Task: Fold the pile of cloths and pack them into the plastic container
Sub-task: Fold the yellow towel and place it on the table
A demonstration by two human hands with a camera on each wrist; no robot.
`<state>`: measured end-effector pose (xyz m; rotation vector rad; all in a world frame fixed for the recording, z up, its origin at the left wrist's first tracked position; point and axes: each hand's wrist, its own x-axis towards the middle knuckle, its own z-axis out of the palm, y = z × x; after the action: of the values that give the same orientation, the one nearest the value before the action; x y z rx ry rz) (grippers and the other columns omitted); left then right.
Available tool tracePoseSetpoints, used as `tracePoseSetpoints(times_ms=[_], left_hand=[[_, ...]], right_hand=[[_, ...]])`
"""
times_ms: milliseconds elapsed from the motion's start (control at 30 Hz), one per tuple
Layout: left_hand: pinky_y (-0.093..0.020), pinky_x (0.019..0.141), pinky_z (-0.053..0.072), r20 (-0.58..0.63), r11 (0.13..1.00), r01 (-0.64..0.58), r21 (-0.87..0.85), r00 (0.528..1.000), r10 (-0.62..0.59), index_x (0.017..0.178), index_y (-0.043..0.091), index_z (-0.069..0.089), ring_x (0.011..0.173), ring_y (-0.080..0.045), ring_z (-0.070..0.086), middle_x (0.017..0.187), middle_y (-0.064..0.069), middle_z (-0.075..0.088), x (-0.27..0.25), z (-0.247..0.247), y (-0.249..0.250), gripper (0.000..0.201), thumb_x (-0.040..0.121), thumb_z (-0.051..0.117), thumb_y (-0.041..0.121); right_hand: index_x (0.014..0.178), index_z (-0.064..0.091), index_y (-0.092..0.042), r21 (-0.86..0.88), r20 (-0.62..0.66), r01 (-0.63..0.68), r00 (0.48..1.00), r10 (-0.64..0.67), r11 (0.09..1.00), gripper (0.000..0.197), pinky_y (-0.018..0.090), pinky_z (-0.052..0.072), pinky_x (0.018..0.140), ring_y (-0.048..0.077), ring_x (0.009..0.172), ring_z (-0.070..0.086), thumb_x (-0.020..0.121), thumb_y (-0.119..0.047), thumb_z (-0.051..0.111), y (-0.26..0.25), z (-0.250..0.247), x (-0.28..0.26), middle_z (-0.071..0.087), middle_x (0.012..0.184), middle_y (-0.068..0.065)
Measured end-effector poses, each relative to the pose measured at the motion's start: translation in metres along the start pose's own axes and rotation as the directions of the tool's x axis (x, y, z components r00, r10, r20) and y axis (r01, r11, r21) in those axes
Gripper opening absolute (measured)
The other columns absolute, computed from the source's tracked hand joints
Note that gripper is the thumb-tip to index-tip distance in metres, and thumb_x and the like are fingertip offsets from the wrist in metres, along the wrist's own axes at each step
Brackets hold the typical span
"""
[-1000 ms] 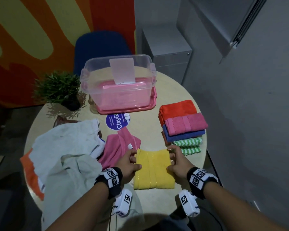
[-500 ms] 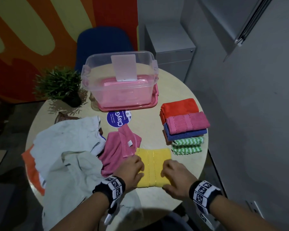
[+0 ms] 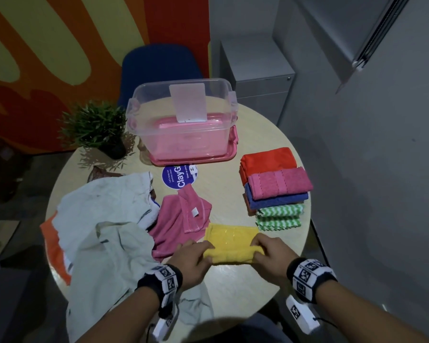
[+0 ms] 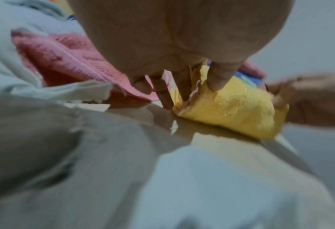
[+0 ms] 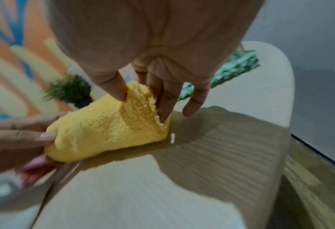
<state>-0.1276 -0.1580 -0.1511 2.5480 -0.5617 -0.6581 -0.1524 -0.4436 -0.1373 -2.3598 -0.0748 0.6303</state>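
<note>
Fingers (image 5: 168, 99) of both hands pinch the yellow cloth's (image 3: 229, 245) near edge, lower centre; mid-fold, it next needs laying forward evenly.

Round blue sticker (image 3: 179, 176) on table: "ClayG…", rest unreadable.

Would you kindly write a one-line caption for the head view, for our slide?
Both hands, left and right, fold a yellow cloth on the round table, beside a stack of folded cloths.
</note>
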Motion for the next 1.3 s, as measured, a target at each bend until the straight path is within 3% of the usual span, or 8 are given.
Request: tracePoseSetpoints(times_ms=[100,200,400,600,800,933,1133,1300], left_hand=[[-0.034,0.096,0.041,0.054,0.948,0.180,-0.265,0.984,-0.171,0.137,0.022,0.042,0.116,-0.025,0.054,0.127,-0.006,0.058,0.016,-0.004,-0.001,0.044,0.099,0.038,0.044],[-0.039,0.092,0.048,0.054,0.928,0.220,-0.301,0.975,-0.214,0.125,0.020,0.043,0.104,-0.024,0.060,0.113,-0.006,0.063,0.031,-0.006,-0.001,0.032,0.101,0.040,0.040],[-0.033,0.076,0.044,-0.038,0.940,0.252,-0.228,0.963,-0.267,0.126,0.018,0.045,0.091,-0.024,0.061,0.099,-0.002,0.060,0.052,-0.002,0.007,0.031,0.103,0.039,0.037],[-0.034,0.081,0.048,-0.123,0.943,0.249,-0.219,0.952,-0.280,0.128,0.021,0.046,0.094,-0.027,0.063,0.102,-0.005,0.063,0.057,0.002,0.014,0.030,0.101,0.043,0.034],[-0.035,0.101,0.043,-0.085,0.976,0.209,-0.053,0.973,-0.213,0.136,0.024,0.049,0.124,-0.026,0.048,0.143,-0.008,0.034,0.057,0.003,0.006,0.037,0.102,0.041,0.036],[-0.035,0.083,0.050,-0.089,0.971,0.171,0.168,0.983,-0.157,0.131,0.028,0.050,0.108,-0.021,0.054,0.135,-0.004,0.036,0.057,-0.006,0.004,0.037,0.100,0.038,0.045],[-0.039,0.086,0.052,-0.079,0.933,0.244,0.262,0.970,-0.232,0.130,0.029,0.051,0.111,-0.025,0.054,0.141,-0.009,0.037,0.062,-0.020,-0.011,0.039,0.097,0.039,0.047],[-0.040,0.093,0.050,-0.076,0.903,0.313,0.294,0.949,-0.305,0.134,0.026,0.049,0.114,-0.028,0.055,0.147,-0.014,0.032,0.065,-0.033,-0.025,0.041,0.099,0.039,0.046]], right_hand=[[0.104,0.052,-0.030,0.126,-0.040,-0.062,0.997,0.068,0.990,0.007,0.037,0.049,0.078,0.021,0.084,0.061,0.098,-0.033,0.054,0.003,-0.003,0.011,0.064,0.091,0.003],[0.118,0.049,-0.029,0.122,-0.010,-0.078,0.997,0.080,0.989,0.030,0.029,0.046,0.074,0.014,0.088,0.059,0.093,-0.042,0.062,0.002,0.000,0.015,0.063,0.104,-0.002],[0.125,0.046,-0.027,0.034,-0.092,-0.131,0.987,0.133,0.991,0.032,0.032,0.046,0.080,0.018,0.095,0.057,0.095,-0.028,0.057,0.004,0.006,0.020,0.061,0.109,0.000],[0.122,0.049,-0.023,-0.024,-0.186,-0.193,0.965,0.185,0.981,0.025,0.031,0.041,0.082,0.019,0.105,0.054,0.097,-0.029,0.055,0.004,0.012,0.032,0.059,0.116,0.001],[0.136,0.047,-0.024,-0.038,-0.190,-0.230,0.957,0.219,0.973,0.038,0.035,0.043,0.096,0.022,0.114,0.052,0.099,-0.032,0.050,0.001,0.020,0.034,0.051,0.129,0.003],[0.134,0.046,-0.022,-0.061,-0.194,-0.232,0.957,0.216,0.971,0.035,0.036,0.046,0.091,0.023,0.107,0.055,0.101,-0.031,0.047,-0.005,0.020,0.033,0.046,0.128,0.005],[0.127,0.049,-0.024,-0.323,-0.310,-0.060,0.950,-0.046,0.944,0.043,0.038,0.044,0.091,0.021,0.107,0.047,0.085,-0.028,0.058,-0.022,0.032,0.026,0.045,0.124,0.003],[0.123,0.051,-0.023,-0.476,-0.053,0.207,0.964,-0.262,0.855,0.041,0.041,0.046,0.093,0.026,0.111,0.049,0.082,-0.026,0.057,-0.032,0.049,0.022,0.045,0.130,0.003]])
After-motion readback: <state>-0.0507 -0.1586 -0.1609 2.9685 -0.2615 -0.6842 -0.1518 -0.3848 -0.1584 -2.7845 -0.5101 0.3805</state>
